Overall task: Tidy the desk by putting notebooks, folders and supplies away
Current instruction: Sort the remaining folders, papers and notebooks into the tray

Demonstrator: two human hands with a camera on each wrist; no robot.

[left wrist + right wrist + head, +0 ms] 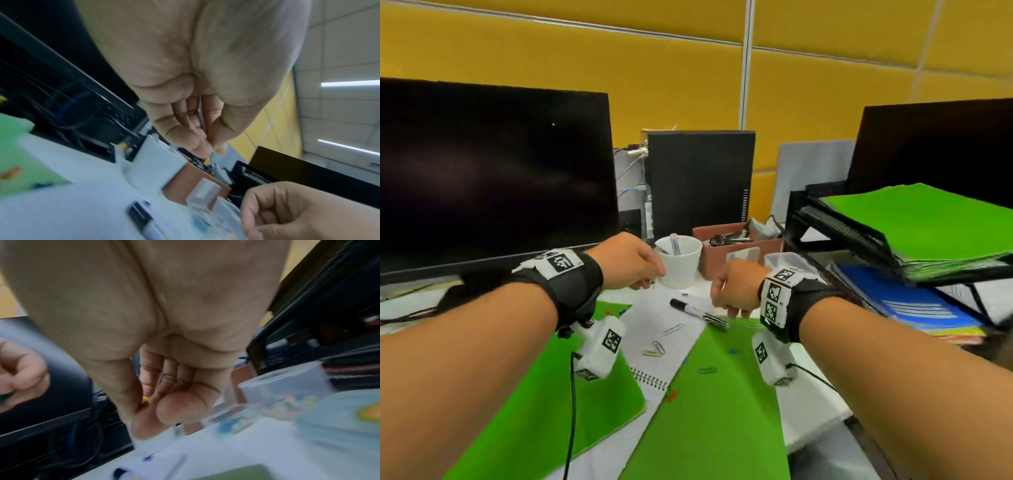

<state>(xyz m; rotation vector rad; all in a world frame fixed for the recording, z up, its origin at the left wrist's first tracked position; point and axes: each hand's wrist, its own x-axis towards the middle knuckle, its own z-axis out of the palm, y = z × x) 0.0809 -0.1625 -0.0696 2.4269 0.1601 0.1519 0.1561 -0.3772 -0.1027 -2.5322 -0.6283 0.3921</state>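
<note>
My left hand [625, 262] hovers just beside the white cup [679, 262] toward the back of the table [811, 404], its thumb and fingertips [202, 146] pinched on a small thin item with a green tip; the left wrist view is too blurred for me to name it. My right hand [734, 287] is near the brown box [736, 251], fingers curled in, and in the right wrist view I see a small yellow thing [145, 399] held between thumb and fingers; I cannot tell what it is.

Between my hands lies a black marker [698, 313], resting across the open spiral notebook [664, 329] and the green folder [709, 411] toward the near edge. A second green folder [527, 411] lies to the left of it. Paper clips [659, 347] are scattered on the notebook page and the folders. The cup holds a pen standing upright. Along the right edge of the table a black wire rack [856, 240] carries a green folder stack [928, 222] on its upper tray and blue folders [907, 301] below. A clear plastic container [786, 260] sits just beside the rack. A dark monitor [489, 174] stands at the back left.
</note>
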